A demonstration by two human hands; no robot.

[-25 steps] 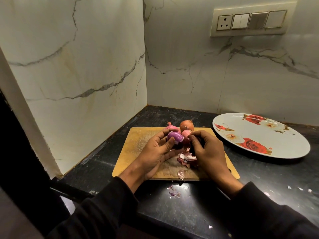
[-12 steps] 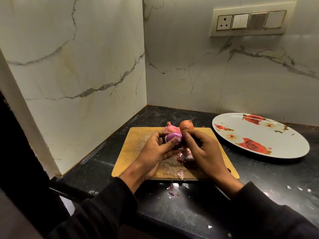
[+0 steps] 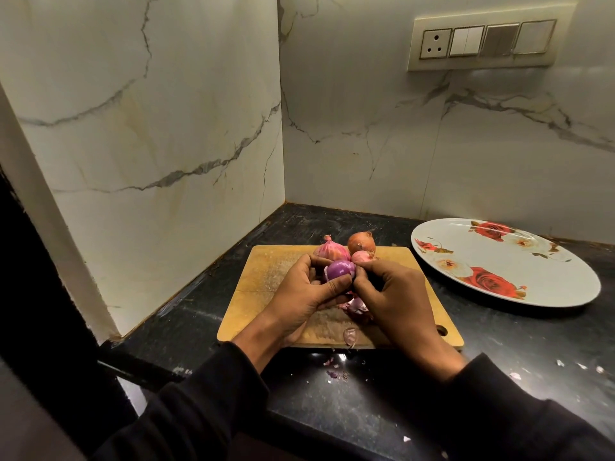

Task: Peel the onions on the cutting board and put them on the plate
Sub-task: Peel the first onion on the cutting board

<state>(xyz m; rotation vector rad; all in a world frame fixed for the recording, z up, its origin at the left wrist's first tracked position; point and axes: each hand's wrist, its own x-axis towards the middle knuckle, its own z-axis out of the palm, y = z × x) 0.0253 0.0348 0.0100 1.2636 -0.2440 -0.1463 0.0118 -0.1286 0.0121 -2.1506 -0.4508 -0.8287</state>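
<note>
Now both hands work a shiny purple peeled onion [image 3: 340, 270] above the rectangular wooden cutting board [image 3: 266, 277].
Left hand [image 3: 301, 294] curls its fingers around the onion; right hand [image 3: 396, 297] pinches at its right side. Three unpeeled onions [image 3: 361, 242] sit at the board's far edge, pink skin scraps [image 3: 357, 306] under the hands. To the right on the black counter [image 3: 532, 341] lies the white oval rose-patterned plate [image 3: 499, 261].

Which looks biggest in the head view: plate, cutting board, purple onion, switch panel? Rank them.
1. Cutting board and plate: alike, and the board lies nearer, so unranked.
2. Switch panel, though it is farther away.
3. Purple onion, smallest.
</note>
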